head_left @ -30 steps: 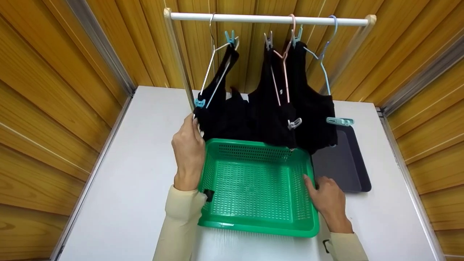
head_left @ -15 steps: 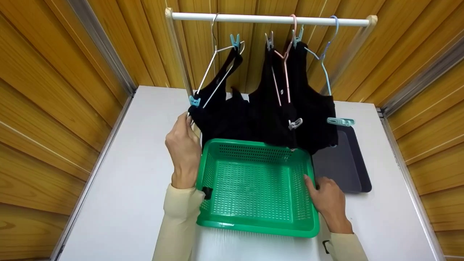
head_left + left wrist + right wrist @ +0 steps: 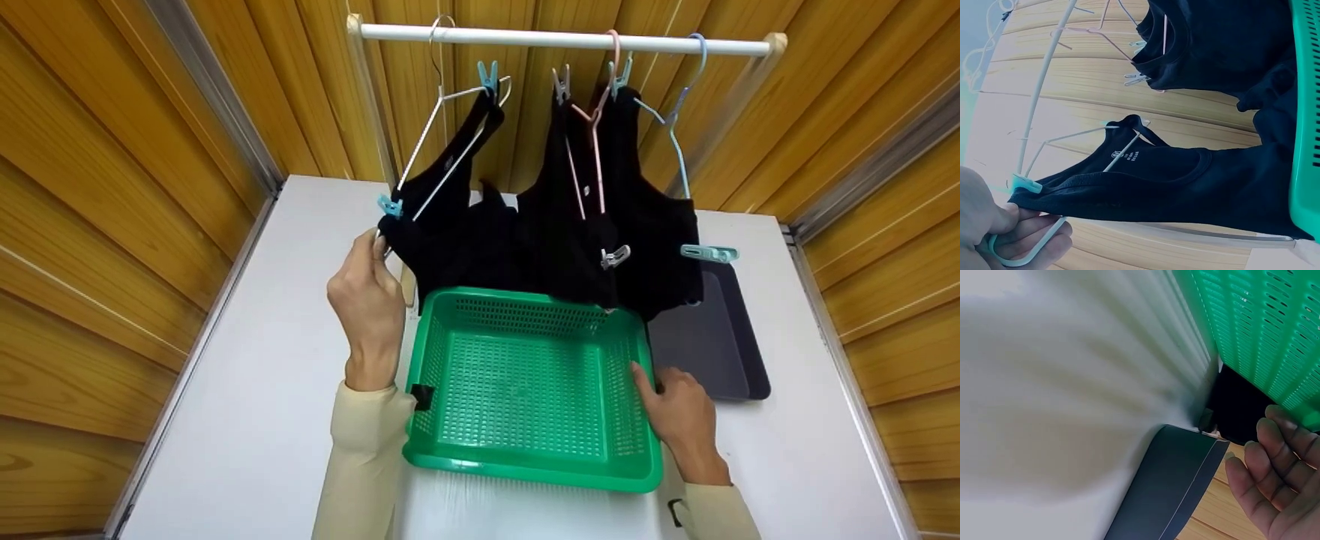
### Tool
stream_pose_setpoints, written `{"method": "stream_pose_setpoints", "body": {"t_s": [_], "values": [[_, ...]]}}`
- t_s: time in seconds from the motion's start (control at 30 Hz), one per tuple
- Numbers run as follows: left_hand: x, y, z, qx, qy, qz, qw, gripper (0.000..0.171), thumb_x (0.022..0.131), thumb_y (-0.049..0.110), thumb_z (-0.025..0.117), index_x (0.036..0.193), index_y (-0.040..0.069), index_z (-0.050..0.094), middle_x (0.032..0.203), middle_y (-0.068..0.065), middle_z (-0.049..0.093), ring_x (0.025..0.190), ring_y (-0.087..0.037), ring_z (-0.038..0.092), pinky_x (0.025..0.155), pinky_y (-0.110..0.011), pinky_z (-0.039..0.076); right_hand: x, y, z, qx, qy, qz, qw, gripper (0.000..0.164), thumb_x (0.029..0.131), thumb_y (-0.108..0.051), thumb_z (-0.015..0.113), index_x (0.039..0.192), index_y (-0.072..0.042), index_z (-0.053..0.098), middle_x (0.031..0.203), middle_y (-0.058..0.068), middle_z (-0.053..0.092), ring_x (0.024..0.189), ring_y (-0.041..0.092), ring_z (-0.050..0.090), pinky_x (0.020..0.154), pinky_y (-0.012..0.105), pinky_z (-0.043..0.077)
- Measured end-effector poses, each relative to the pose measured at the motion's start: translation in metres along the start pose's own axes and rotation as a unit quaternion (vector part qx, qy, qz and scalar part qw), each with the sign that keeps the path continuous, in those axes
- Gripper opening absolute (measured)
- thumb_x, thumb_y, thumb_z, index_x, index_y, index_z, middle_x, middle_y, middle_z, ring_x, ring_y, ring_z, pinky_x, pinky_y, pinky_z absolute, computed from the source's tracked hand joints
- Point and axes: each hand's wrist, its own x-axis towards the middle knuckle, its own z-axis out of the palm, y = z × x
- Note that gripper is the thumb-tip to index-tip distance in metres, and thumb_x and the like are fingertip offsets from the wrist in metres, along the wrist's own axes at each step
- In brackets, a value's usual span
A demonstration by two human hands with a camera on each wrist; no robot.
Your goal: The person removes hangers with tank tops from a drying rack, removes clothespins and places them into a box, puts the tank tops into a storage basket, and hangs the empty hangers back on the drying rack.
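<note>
My left hand (image 3: pixel 367 292) pinches the lower end of a white wire hanger (image 3: pixel 421 139) that hooks over the rail. On this hanger is a black sleeveless top (image 3: pixel 450 232), its shoulders clipped by light-blue clothespins (image 3: pixel 390 205). The left wrist view shows the hanger's bent end (image 3: pixel 1024 259) between the fingers, the thumb right at the top's shoulder edge. My right hand (image 3: pixel 679 412) holds the right side of a green plastic basket (image 3: pixel 525 472), thumb over the rim inside. In the right wrist view its loosely curled fingers (image 3: pixel 1269 461) lie along the outer wall.
Two more black tops (image 3: pixel 570 255) hang on a pink hanger (image 3: pixel 598 150) and a blue hanger (image 3: pixel 680 150) from the white rail (image 3: pixel 525 34). A dark grey tray (image 3: pixel 739 337) lies right of the basket on the white table (image 3: pixel 247 375). Wood-panelled walls (image 3: pixel 97 225) surround it.
My left hand has moved left and slightly down, drawing the white hanger's near end and the top's shoulder outward. The right hand and basket have stayed nearly still.
</note>
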Motion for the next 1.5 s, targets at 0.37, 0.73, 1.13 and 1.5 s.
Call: {"method": "stream_pose_setpoints", "body": {"t_s": [0.37, 0.73, 1.13, 1.5], "values": [[-0.001, -0.004, -0.009, -0.015, 0.001, 0.009, 0.9998, 0.017, 0.107, 0.003, 0.061, 0.106, -0.008, 0.075, 0.103, -0.019, 0.078, 0.097, -0.031, 0.077, 0.081, -0.046, 0.063, -0.001, 0.001, 0.001, 0.015, 0.012, -0.003, 1.0, 0.046, 0.104, -0.034, 0.07, 0.067, -0.013, 0.051, 0.064, 0.004, 0.049, 0.058, 0.022, 0.046, 0.052, 0.04, 0.036], [-0.003, -0.008, -0.023, -0.022, 0.006, 0.005, 0.9997, 0.019, 0.108, 0.004, 0.061, 0.108, -0.007, 0.076, 0.104, -0.017, 0.078, 0.097, -0.03, 0.077, 0.082, -0.044, 0.063, -0.002, 0.0, 0.004, 0.031, 0.019, -0.001, 0.999, 0.047, 0.104, -0.031, 0.07, 0.065, -0.015, 0.049, 0.063, 0.002, 0.045, 0.057, 0.022, 0.043, 0.053, 0.038, 0.034], [-0.01, -0.019, -0.033, -0.026, -0.004, 0.007, 0.9996, 0.017, 0.107, 0.003, 0.062, 0.11, -0.006, 0.076, 0.103, -0.015, 0.079, 0.093, -0.029, 0.078, 0.081, -0.041, 0.062, -0.002, 0.002, 0.004, 0.027, 0.023, -0.001, 0.999, 0.049, 0.104, -0.033, 0.071, 0.064, -0.015, 0.047, 0.062, 0.001, 0.044, 0.056, 0.02, 0.042, 0.053, 0.037, 0.033], [-0.019, -0.032, -0.038, -0.029, -0.012, 0.004, 0.9995, 0.017, 0.106, 0.001, 0.062, 0.11, -0.006, 0.076, 0.099, -0.014, 0.079, 0.089, -0.029, 0.078, 0.079, -0.038, 0.062, -0.002, 0.002, 0.005, 0.026, 0.033, 0.001, 0.999, 0.052, 0.103, -0.034, 0.071, 0.059, -0.016, 0.05, 0.06, 0.002, 0.048, 0.055, 0.021, 0.047, 0.052, 0.038, 0.037]]}}
